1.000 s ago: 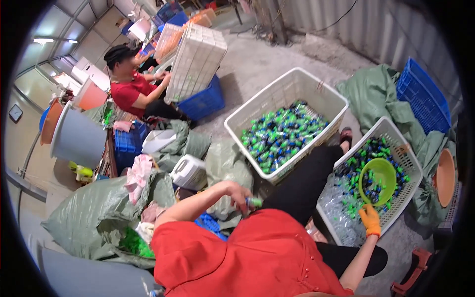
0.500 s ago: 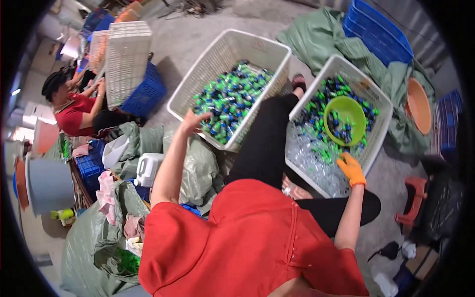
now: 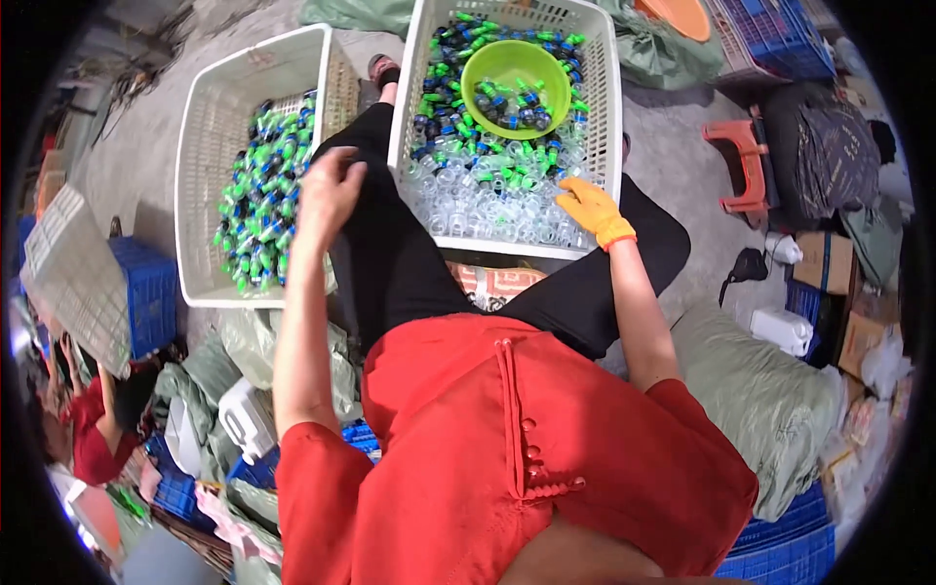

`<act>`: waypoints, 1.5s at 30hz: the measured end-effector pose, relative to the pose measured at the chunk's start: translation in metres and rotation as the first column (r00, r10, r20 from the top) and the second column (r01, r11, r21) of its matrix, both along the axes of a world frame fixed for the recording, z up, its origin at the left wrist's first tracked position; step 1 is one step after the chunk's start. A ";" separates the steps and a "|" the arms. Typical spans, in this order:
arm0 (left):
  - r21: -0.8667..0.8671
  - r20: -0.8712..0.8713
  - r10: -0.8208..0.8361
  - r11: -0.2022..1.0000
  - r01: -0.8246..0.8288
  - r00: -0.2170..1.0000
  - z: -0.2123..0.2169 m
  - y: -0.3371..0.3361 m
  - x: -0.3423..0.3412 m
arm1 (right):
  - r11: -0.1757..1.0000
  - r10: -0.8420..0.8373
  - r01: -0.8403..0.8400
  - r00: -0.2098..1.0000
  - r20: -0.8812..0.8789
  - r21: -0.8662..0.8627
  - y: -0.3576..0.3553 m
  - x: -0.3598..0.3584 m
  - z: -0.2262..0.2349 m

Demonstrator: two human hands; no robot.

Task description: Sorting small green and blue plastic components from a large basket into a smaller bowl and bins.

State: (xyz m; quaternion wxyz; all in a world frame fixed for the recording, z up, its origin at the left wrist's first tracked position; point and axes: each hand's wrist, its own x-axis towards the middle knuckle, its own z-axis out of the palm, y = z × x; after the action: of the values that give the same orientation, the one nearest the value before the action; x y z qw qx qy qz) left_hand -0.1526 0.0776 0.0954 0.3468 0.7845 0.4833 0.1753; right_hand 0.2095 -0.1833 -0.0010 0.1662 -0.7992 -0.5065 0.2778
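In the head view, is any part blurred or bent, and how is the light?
Head view: even daylight, soft shadows; the white plastic basket rim bows from fisheye distortion; black vignette at the corners; the bare left hand slightly blurred; the orange-gloved right hand sharp.

The person wore a red short-sleeved top, its cloth loose and creased, with a line of small knotted buttons of the same red running down the front placket. The trousers were black. The right hand (image 3: 590, 209) was covered by an orange glove — its cuff ended at the wrist — while the left hand (image 3: 327, 190) was bare.
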 end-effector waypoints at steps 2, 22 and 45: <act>-0.021 0.020 -0.130 0.991 0.131 0.991 -0.020 -0.008 0.048 | 0.992 -0.110 0.111 0.994 -0.005 0.054 -0.005 -0.003 0.000; 0.398 -0.791 0.029 0.783 0.478 0.611 -0.203 0.061 0.219 | 0.970 -0.236 0.241 0.937 0.258 0.013 0.159 0.037 0.000; -0.747 0.472 0.162 0.595 0.296 0.866 -0.065 -0.047 0.148 | 0.995 0.096 -0.076 0.932 0.349 -0.071 0.095 -0.006 -0.042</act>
State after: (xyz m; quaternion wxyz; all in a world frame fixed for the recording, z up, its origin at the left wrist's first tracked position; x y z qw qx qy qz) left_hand -0.0051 0.0302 0.0306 0.7788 0.4901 0.3727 0.1200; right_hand 0.2035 -0.0886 -0.0429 0.0380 -0.8174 -0.5545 0.1515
